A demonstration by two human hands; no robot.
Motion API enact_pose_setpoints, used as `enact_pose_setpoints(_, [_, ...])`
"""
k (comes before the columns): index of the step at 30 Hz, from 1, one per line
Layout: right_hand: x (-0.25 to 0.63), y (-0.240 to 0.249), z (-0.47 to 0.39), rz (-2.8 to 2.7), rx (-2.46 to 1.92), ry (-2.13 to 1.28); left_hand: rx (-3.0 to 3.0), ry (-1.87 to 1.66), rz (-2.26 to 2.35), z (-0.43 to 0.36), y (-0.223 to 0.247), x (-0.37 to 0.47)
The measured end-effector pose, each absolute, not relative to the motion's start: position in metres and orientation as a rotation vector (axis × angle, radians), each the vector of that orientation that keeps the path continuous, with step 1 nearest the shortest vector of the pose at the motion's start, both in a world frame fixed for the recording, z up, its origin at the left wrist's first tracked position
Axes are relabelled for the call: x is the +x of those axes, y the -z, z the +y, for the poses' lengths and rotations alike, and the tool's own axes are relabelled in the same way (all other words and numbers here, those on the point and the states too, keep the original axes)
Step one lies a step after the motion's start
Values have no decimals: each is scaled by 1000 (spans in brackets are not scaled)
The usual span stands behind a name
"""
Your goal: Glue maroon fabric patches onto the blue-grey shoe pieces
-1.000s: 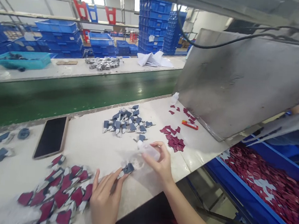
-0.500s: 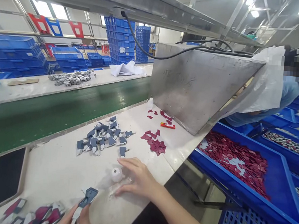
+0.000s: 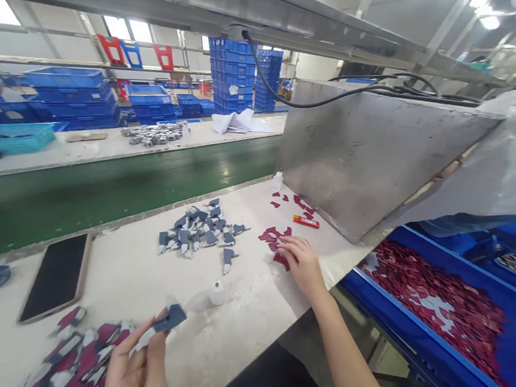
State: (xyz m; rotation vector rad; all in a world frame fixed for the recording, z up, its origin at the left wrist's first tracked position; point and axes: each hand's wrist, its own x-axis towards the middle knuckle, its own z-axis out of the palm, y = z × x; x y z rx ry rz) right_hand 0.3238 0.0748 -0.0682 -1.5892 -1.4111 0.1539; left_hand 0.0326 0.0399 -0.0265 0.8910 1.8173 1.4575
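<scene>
My left hand [image 3: 142,352] pinches a small dark blue-grey plastic piece [image 3: 173,317] with a white end, held above the bench at the lower middle. My right hand [image 3: 301,263] reaches over the small pile of flat dark red pieces [image 3: 269,235], its fingertips closing on a dark red piece [image 3: 283,261]; its fingers partly cover the pile. A small white bottle [image 3: 217,293] with a thin tip stands between my hands. Beyond it lies a heap of blue-grey and white pieces [image 3: 198,230]. Assembled-looking pieces with dark red faces [image 3: 90,353] are heaped beside my left hand.
A phone [image 3: 56,278] lies on the left, an orange-red lighter [image 3: 306,222] near the metal box [image 3: 342,159]. Another white bottle [image 3: 278,181] stands at its corner. A blue tray [image 3: 510,336] of dark red pieces is at right. A cable [image 3: 288,103] hangs overhead.
My right hand has left the white bottle, which now stands free, and moved forward to the dark red pieces. My left hand still holds its piece. The view has swung left.
</scene>
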Motion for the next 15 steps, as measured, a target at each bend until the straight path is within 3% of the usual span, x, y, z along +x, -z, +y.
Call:
enact_pose_setpoints(6, [282, 38, 52, -1195, -1413, -503, 886, -1492, 1620, 36, 15, 38])
enact_pose_setpoints(15, [186, -3, 31, -1683, -1032, -759, 868, -1398, 1568, 29, 10, 32])
